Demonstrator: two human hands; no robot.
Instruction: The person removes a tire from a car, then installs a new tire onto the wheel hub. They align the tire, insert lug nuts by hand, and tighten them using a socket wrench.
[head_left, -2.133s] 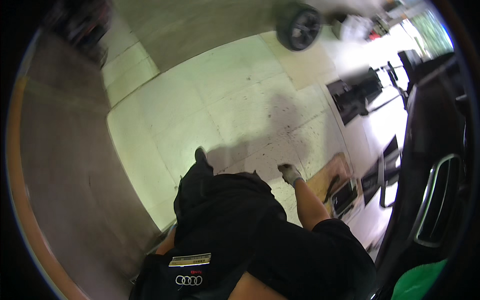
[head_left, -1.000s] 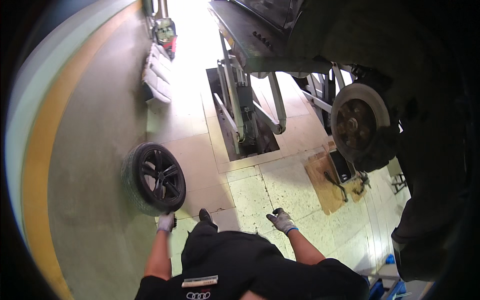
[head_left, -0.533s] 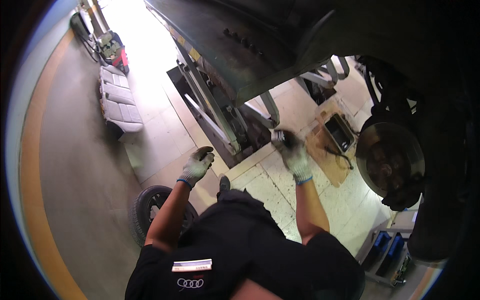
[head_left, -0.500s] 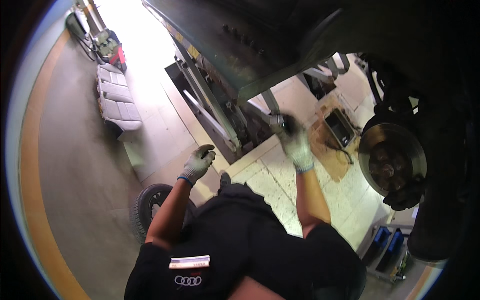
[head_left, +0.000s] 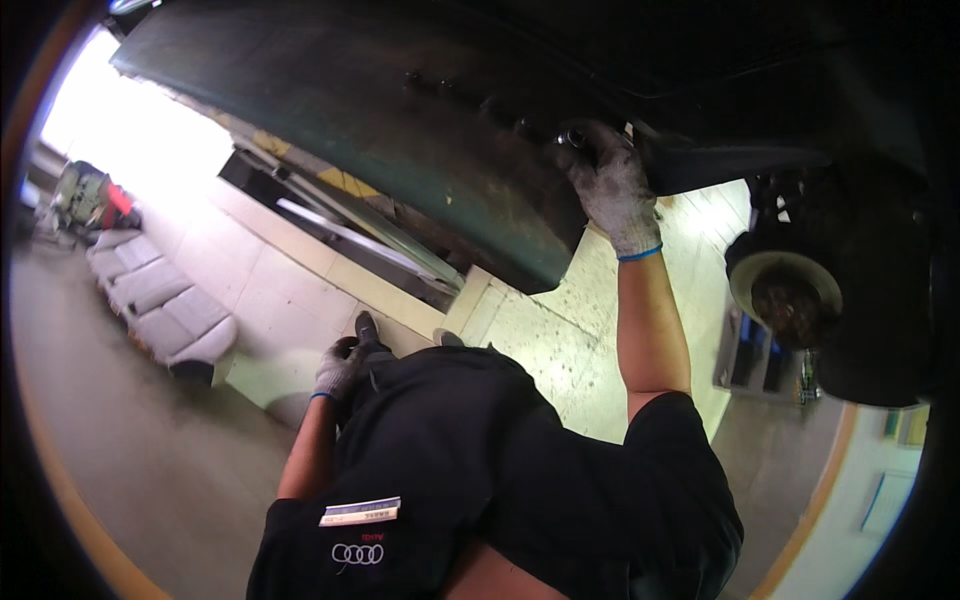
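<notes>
My gloved right hand (head_left: 610, 190) is raised to the dark sill panel (head_left: 350, 120) of a lifted car, fingers curled around a small shiny metal piece (head_left: 571, 138). A row of small dark studs or bolts (head_left: 450, 90) is on that panel just left of the hand. My gloved left hand (head_left: 338, 368) hangs low beside my dark clothing, its fingers curled; what they hold, if anything, I cannot make out. To the right, the exposed brake disc (head_left: 785, 300) hangs below the wheel arch.
A scissor lift (head_left: 340, 225) stands in a floor recess under the car. A grey loose seat (head_left: 160, 295) lies at the left, near red-and-dark equipment (head_left: 95, 195). A metal rack with blue parts (head_left: 755, 355) is at the lower right.
My right hand has risen to the car's panel, which now fills more of the view. My left hand has lowered. The loose wheel seen earlier has left view.
</notes>
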